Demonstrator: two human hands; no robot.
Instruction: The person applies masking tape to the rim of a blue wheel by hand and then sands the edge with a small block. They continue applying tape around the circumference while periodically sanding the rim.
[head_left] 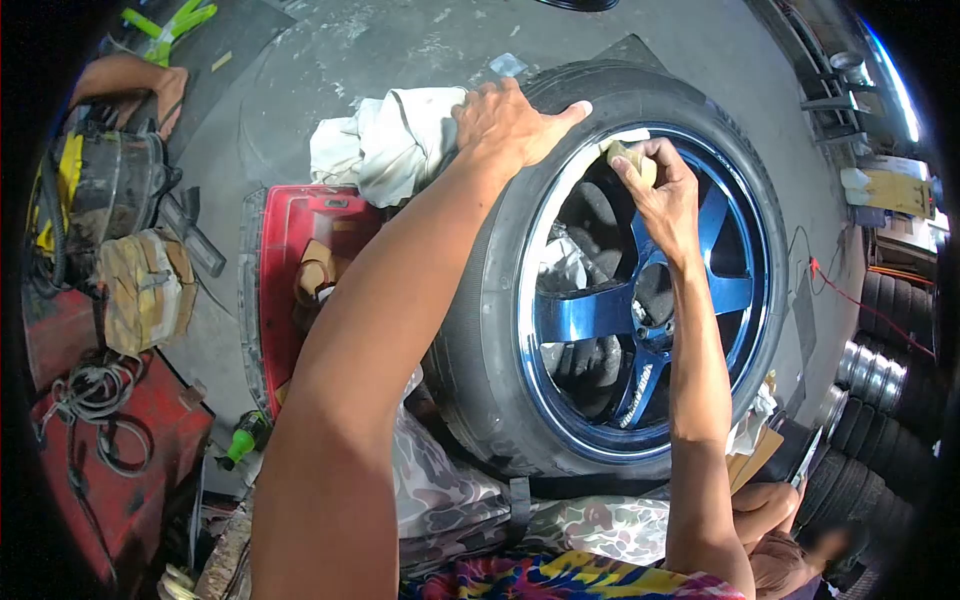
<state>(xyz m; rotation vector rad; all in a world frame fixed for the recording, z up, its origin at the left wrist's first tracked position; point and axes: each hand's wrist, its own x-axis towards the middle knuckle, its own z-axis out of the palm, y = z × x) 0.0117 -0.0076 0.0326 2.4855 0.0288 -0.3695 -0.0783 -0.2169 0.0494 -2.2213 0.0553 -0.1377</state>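
Observation:
My right hand (664,200) grips a roll of masking tape (634,164) at the upper inner edge of a blue spoked wheel (585,316). A pale strip of masking tape (566,180) runs along the rim lip from the roll toward the left. The wheel sits inside a black tire (490,300) in front of my legs. My left hand (515,122) rests on the tire's upper left, thumb stretched out and fingers spread over its outer edge. A white cloth (385,140) lies right beside those fingers.
A red tray-like box (290,220) stands left of the tire, with a green bottle (240,442) below it. Farther left are a tape-wrapped bundle (148,290) and coiled cable (95,400). Stacked tires (880,430) line the right; another person (785,545) sits lower right.

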